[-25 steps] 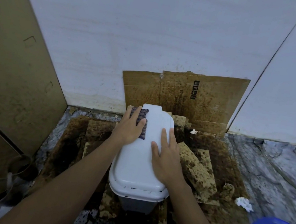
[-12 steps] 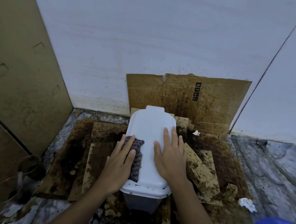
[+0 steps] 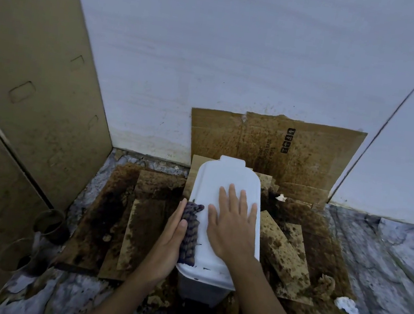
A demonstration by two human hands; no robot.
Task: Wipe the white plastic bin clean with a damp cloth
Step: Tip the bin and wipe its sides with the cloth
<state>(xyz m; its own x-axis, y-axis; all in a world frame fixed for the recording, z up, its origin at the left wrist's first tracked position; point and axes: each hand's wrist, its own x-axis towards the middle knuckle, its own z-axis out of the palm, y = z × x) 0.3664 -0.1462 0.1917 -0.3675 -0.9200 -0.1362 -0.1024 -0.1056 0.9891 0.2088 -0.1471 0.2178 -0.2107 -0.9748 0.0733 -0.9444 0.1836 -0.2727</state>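
On stained cardboard (image 3: 152,229): white bin (image 3: 226,181). Your left hand (image 3: 169,242) presses the dark cloth (image 3: 190,232) against its left rim, fingers straight. Your right hand (image 3: 233,228) lies flat on top, fingers spread.

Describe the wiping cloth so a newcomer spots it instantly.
Find the white bin on the stained cardboard mid-floor. Along its top left edge, the left hand presses a dark, knobbly cloth. Its bumpy dark weave stands out against the smooth white plastic; the right hand beside it is bare.
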